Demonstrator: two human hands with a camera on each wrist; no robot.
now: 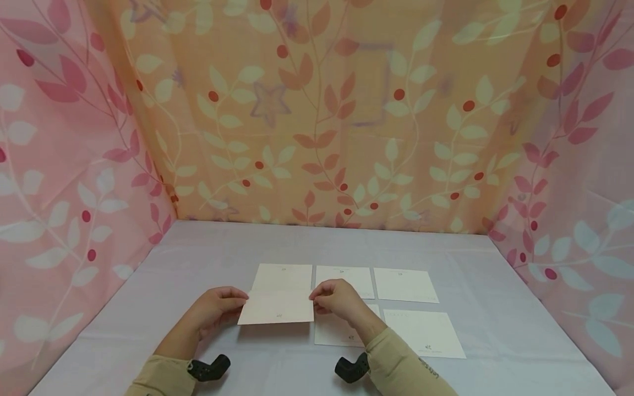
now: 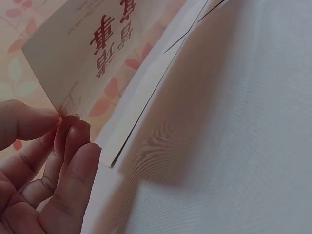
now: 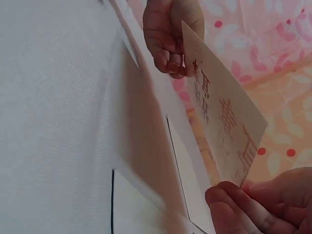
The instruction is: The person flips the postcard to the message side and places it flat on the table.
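Observation:
A cream card is held just above the table, its plain side with a small mark facing up. My left hand pinches its left edge between thumb and fingers. My right hand pinches the right edge. In the wrist views the underside of the card shows red and dark Chinese characters. Behind it, partly overlapped, lies another card. A front-row card lies beneath and beside my right hand, partly hidden by it.
Two more cards, one in the middle and one at the right, lie in the back row. Another card is at the front right. A white cloth covers the table; patterned curtains stand behind and at both sides.

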